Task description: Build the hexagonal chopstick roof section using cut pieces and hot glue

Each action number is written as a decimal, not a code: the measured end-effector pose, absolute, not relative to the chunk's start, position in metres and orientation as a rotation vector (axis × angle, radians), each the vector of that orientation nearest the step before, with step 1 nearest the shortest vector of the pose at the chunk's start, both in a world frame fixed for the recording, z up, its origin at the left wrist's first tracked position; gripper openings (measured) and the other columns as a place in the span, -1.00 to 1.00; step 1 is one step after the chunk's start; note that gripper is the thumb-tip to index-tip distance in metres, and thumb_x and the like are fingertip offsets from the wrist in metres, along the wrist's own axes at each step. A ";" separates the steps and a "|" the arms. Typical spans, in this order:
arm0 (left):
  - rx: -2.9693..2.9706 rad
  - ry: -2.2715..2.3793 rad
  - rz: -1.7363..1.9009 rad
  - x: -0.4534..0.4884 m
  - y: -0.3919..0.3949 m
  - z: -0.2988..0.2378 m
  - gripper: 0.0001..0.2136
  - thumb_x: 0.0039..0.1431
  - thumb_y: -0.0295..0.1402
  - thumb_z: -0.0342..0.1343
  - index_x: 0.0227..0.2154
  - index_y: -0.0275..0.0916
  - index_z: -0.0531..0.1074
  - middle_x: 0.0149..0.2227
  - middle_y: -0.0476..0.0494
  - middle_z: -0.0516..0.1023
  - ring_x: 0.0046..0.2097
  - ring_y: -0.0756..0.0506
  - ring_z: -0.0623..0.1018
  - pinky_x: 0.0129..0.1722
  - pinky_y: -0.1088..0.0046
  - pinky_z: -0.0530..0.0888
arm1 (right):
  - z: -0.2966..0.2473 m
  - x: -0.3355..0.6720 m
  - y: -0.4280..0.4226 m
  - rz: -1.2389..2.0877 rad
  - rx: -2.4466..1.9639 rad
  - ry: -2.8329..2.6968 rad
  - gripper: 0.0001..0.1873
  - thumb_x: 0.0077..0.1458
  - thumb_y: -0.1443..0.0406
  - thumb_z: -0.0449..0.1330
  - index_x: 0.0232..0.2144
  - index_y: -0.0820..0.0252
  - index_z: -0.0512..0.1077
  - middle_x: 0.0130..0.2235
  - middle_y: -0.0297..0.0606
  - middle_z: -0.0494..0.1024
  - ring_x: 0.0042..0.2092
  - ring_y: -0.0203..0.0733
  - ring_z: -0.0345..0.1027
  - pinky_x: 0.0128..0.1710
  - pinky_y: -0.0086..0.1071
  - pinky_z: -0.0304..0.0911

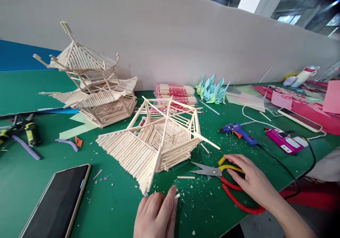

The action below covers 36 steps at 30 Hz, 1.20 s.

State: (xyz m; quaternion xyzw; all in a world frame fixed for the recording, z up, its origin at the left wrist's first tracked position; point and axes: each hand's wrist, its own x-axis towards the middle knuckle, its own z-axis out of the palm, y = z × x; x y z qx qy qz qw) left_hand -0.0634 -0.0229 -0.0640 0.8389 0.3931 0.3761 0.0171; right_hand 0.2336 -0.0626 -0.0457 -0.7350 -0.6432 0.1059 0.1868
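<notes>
My left hand [156, 215] is at the near edge with its fingers curled, and a short piece of wooden stick [177, 196] pokes out between thumb and forefinger. To the right, my right hand [248, 179] is closed around the yellow handle of a pair of scissors [212, 171] with red and yellow grips. The scissor blades lie slightly apart, pointing left. Just beyond my left hand stands a six-sided frame of wooden sticks [167, 139], one sloping roof panel covered with sticks side by side. A loose cut stick [186, 177] rests on the table between the hands.
A tiered stick pagoda [87, 89] stands back left. Behind the frame lie packs of sticks [174, 92] and blue paper folds [213, 89]. A blue glue gun [239, 132], its cord and a purple power strip [285, 140] are right; a phone [57, 199] and pliers [32, 131] left.
</notes>
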 end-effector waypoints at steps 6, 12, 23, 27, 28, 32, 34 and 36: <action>2.673 1.181 1.081 -0.069 -0.023 -0.064 -0.74 0.18 -0.48 -0.04 -0.06 -0.35 0.30 -0.38 -0.19 0.47 -0.37 -0.09 0.47 -0.37 0.43 0.44 | -0.056 0.252 -0.059 0.310 -2.026 -1.864 -0.72 0.17 0.19 -0.01 -0.07 0.10 0.27 -0.30 -0.26 0.41 -0.27 -0.20 0.37 -0.27 -0.38 0.33; 2.548 1.338 1.089 -0.057 -0.024 -0.059 -0.81 0.22 -0.45 -0.10 -0.20 -0.29 0.39 -0.37 -0.19 0.48 -0.36 -0.08 0.50 -0.40 0.45 0.48 | -0.060 0.296 -0.049 0.190 -2.076 -1.832 -0.68 0.13 0.15 0.01 -0.10 0.14 0.31 -0.24 -0.15 0.42 -0.24 -0.05 0.35 -0.32 -0.24 0.31; 2.199 1.403 1.016 -0.049 -0.025 -0.051 -0.78 0.21 -0.45 -0.10 -0.22 -0.36 0.44 -0.36 -0.23 0.54 -0.33 -0.07 0.53 -0.35 0.49 0.48 | -0.030 0.142 -0.014 0.260 -1.472 -2.478 -0.79 0.13 0.45 0.02 -0.18 0.19 0.35 -0.24 -0.18 0.48 -0.21 -0.16 0.40 -0.24 -0.31 0.35; 1.922 1.347 0.991 -0.050 -0.024 -0.045 -0.82 0.19 -0.43 -0.06 -0.34 -0.33 0.45 -0.42 -0.16 0.50 -0.40 -0.03 0.48 -0.41 0.52 0.43 | -0.026 0.129 -0.004 0.201 -1.513 -2.666 -0.77 -0.01 0.58 0.03 -0.37 0.26 0.41 -0.40 -0.14 0.48 -0.35 -0.06 0.41 -0.38 -0.25 0.34; 1.843 1.331 0.967 -0.050 -0.024 -0.044 -0.82 0.19 -0.40 -0.05 -0.37 -0.32 0.44 -0.47 -0.12 0.46 -0.44 -0.01 0.45 -0.45 0.53 0.40 | -0.024 0.128 -0.003 0.191 -1.526 -2.696 -0.75 -0.07 0.61 0.04 -0.41 0.28 0.41 -0.42 -0.11 0.48 -0.36 -0.03 0.41 -0.40 -0.24 0.34; 1.370 1.232 0.895 -0.049 -0.026 -0.039 -0.79 0.18 -0.26 -0.03 -0.36 -0.30 0.41 -0.60 0.03 0.32 -0.59 0.07 0.28 -0.62 0.58 0.22 | -0.018 0.126 0.002 0.254 -1.569 -2.710 -0.73 -0.19 0.65 0.04 -0.47 0.34 0.42 -0.45 -0.04 0.49 -0.39 0.06 0.43 -0.43 -0.21 0.31; 1.110 1.142 0.846 -0.048 -0.027 -0.036 -0.76 0.19 -0.21 -0.04 -0.30 -0.29 0.38 -0.64 0.08 0.31 -0.65 0.10 0.21 -0.66 0.59 0.13 | -0.015 0.128 0.004 0.349 -1.571 -2.657 -0.77 -0.15 0.62 0.05 -0.48 0.31 0.39 -0.45 -0.09 0.49 -0.40 0.00 0.42 -0.43 -0.24 0.29; 0.925 1.056 0.781 -0.046 -0.028 -0.032 -0.74 0.20 -0.19 -0.06 -0.28 -0.29 0.36 -0.67 0.07 0.36 -0.68 0.12 0.22 -0.66 0.59 0.09 | -0.013 0.131 0.005 0.474 -1.548 -2.589 -0.83 -0.05 0.55 0.06 -0.46 0.24 0.35 -0.46 -0.23 0.46 -0.43 -0.16 0.39 -0.46 -0.36 0.28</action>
